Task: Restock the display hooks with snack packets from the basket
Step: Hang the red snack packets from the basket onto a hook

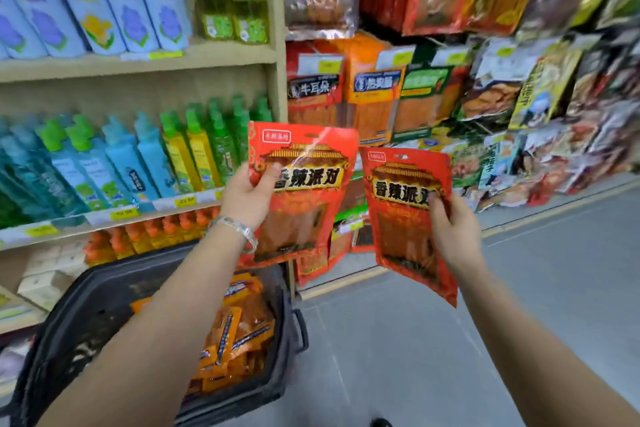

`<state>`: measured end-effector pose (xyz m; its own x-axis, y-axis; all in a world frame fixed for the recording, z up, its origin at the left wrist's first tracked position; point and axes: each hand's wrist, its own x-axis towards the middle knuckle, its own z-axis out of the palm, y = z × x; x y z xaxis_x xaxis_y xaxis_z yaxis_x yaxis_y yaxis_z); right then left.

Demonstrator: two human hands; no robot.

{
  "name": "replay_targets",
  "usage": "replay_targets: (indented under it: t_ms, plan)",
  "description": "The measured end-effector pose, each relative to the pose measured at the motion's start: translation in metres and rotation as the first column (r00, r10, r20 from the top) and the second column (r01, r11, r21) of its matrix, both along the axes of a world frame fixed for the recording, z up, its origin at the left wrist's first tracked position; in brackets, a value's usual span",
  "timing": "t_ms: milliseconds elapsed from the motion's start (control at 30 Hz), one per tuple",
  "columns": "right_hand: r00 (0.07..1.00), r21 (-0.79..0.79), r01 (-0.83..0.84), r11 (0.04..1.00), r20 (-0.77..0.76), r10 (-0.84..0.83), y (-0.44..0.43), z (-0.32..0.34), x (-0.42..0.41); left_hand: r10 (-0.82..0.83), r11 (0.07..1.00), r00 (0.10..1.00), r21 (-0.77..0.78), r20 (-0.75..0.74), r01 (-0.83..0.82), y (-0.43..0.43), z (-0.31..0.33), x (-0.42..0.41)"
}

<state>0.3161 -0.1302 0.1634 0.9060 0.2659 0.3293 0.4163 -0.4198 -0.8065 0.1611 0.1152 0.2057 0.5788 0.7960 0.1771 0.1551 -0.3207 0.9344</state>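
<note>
1. Shop aisle: bottle shelves [138, 59] on the left, snack display [450, 80] ahead and to the right.
2. Left hand [247, 196] grips a red packet [304, 184]; right hand [450, 229] pinches a second red packet [405, 218]. Both packets are upright.
3. The display lies up and right, with the right hand nearer; the basket [104, 288] sits below left.

The left red packet [304, 191] and the right red packet [408, 215] each carry 香辣派对 in bold black characters on a yellow banner. A hanging red packet [313, 90] reads 牛耳朵. The orange packet [377, 83] beside it begins 热狗; its last character is unclear. The digits on the yellow shelf price tags [185, 200] are too blurred to read.
</note>
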Motion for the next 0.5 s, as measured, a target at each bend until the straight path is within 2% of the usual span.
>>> replay_targets:
  t_ms: [133, 333, 500]
  plan:
    - [0.994, 0.015, -0.022, 1.0, 0.103, 0.02, -0.016, 0.047, 0.079, 0.065, 0.995, 0.985, 0.061, 0.16, -0.075, -0.02, 0.047, 0.073]
    - [0.979, 0.179, -0.009, 0.984, 0.204, -0.028, -0.016, 0.116, 0.179, 0.168, 0.973, 0.941, 0.103, 0.294, -0.206, -0.028, 0.105, 0.146]
    - [0.994, 0.369, -0.032, 0.929, 0.11, -0.009, -0.001, 0.166, 0.241, 0.235, 0.954, 0.917, 0.102, 0.322, -0.281, -0.024, 0.139, 0.193]
